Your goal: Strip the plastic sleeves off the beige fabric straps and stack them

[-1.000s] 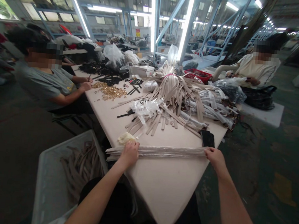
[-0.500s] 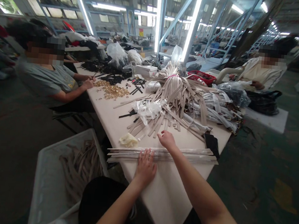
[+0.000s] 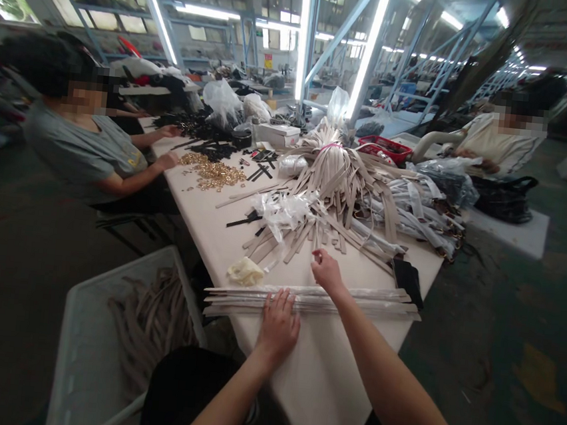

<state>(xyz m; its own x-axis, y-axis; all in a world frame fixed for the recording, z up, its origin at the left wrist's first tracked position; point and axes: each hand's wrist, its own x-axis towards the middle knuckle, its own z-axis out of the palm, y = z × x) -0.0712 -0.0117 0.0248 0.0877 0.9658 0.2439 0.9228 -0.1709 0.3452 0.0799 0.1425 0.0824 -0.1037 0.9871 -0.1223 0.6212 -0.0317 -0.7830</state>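
Note:
My left hand (image 3: 278, 325) lies flat with its fingers spread on a row of long beige strips (image 3: 360, 301), which look partly wrapped in clear film. Beyond that row, my right hand (image 3: 326, 271) is closed in a pinch at the near end of a beige strap (image 3: 317, 234). That strap leads back into a large fanned bundle of beige straps (image 3: 335, 167), tied near its top with a pink band. Crumpled clear plastic (image 3: 283, 211) lies over part of the bundle, left of my right hand.
A white bin (image 3: 74, 326) holding beige straps stands at lower left. Gold metal pieces (image 3: 217, 174) and a crumpled cream wrapper (image 3: 245, 272) lie on the table (image 3: 318, 376). White-wrapped straps (image 3: 428, 220) are at right. One person (image 3: 84, 146) sits left, another (image 3: 506, 137) right.
My right hand has shifted slightly right and its fingers now pinch a strap end. My left hand stays on the strips. The left person's hands have moved apart.

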